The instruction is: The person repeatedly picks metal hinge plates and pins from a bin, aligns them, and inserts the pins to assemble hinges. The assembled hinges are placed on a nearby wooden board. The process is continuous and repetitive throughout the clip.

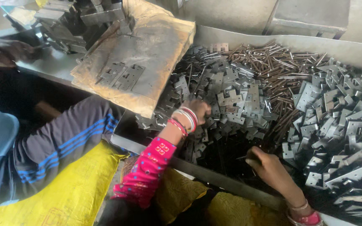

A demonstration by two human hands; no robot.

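Left hand buried in hinge leaves, grip closing on some; right hand pinching thin pin; few assembled hinges on board; big heap left.

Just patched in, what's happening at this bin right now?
The person's left hand digs into a pile of grey metal hinge plates in a big tray. Their right hand holds a thin pin near the tray's front edge. Brown metal pins lie heaped behind. A co-worker's striped sleeve rests at left.
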